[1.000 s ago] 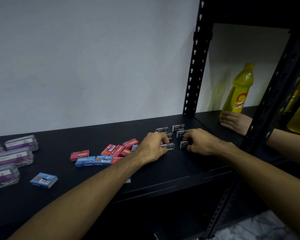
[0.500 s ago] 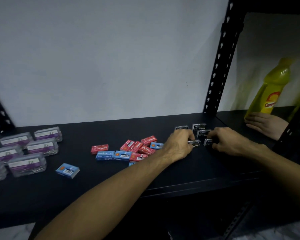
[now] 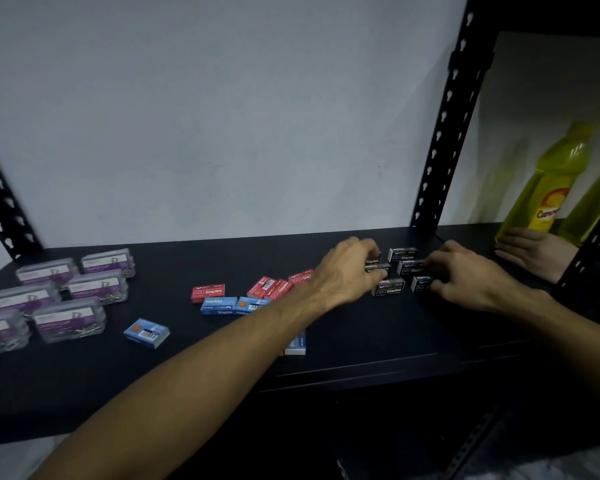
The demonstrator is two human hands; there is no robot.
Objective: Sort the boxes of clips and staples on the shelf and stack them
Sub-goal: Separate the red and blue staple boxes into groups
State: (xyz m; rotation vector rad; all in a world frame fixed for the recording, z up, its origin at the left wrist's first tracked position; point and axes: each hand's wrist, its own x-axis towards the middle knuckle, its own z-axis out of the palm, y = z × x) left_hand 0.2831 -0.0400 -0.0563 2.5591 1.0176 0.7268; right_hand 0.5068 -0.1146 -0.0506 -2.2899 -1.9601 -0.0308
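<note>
Several black staple boxes (image 3: 401,253) lie in a cluster on the right of the black shelf (image 3: 361,341). My left hand (image 3: 347,268) reaches over the red boxes, its curled fingers gripping a black box (image 3: 373,262) at the cluster's left. My right hand (image 3: 465,277) grips another black box (image 3: 420,283) at the front right. One black box (image 3: 388,289) lies free between my hands. Red staple boxes (image 3: 208,292) and blue staple boxes (image 3: 219,304) are mixed at the middle. Clear clip boxes (image 3: 97,285) with purple labels sit at the left.
One blue box (image 3: 147,332) lies alone front left, and another (image 3: 296,342) peeks from under my left forearm. A perforated black upright (image 3: 444,133) rises behind the cluster. Beyond it stand a yellow bottle (image 3: 548,188) and another person's hand (image 3: 530,252).
The view has swung left, showing more clip boxes. My left hand left the front black box and moved back to one farther in; my right hand keeps its box.
</note>
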